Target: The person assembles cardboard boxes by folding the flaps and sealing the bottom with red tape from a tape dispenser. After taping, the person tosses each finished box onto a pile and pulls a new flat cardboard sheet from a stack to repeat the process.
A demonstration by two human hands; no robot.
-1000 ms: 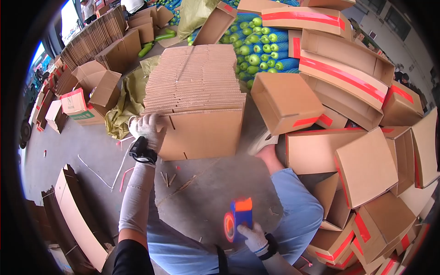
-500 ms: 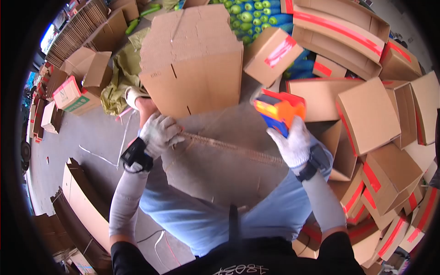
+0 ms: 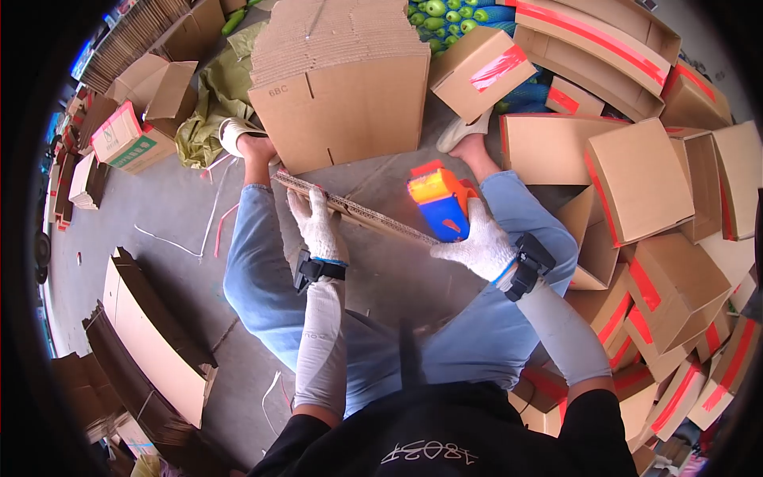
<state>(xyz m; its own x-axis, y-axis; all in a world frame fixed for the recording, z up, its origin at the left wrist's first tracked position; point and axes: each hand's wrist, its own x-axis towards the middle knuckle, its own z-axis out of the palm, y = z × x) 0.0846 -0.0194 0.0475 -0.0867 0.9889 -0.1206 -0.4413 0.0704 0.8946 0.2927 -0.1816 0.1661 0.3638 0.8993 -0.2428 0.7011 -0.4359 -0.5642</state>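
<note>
A flattened cardboard box (image 3: 373, 220) stands on edge between my knees, its layered rim slanting down to the right. My left hand (image 3: 322, 234), in a white glove, rests against its near side with fingers stretched and apart. An orange and blue tape dispenser (image 3: 442, 205) is gripped in my gloved right hand (image 3: 483, 245), beside the right end of that cardboard. Both wrists carry black strapped devices. Past my feet stands a thick stack of flattened boxes (image 3: 342, 111), marked "6BC".
Taped cardboard boxes (image 3: 640, 183) pile up along my right. Folded cardboard (image 3: 151, 334) lies on the floor at left, near loose white strapping (image 3: 171, 245). Green produce in blue netting (image 3: 453, 16) sits at the back, and a crumpled olive sheet (image 3: 218, 95) lies behind my left foot.
My left hand has moved right and its fingers have opened out from a closed grip on the cardboard edge. My right hand has brought the tape dispenser left and lower, close to the cardboard.
</note>
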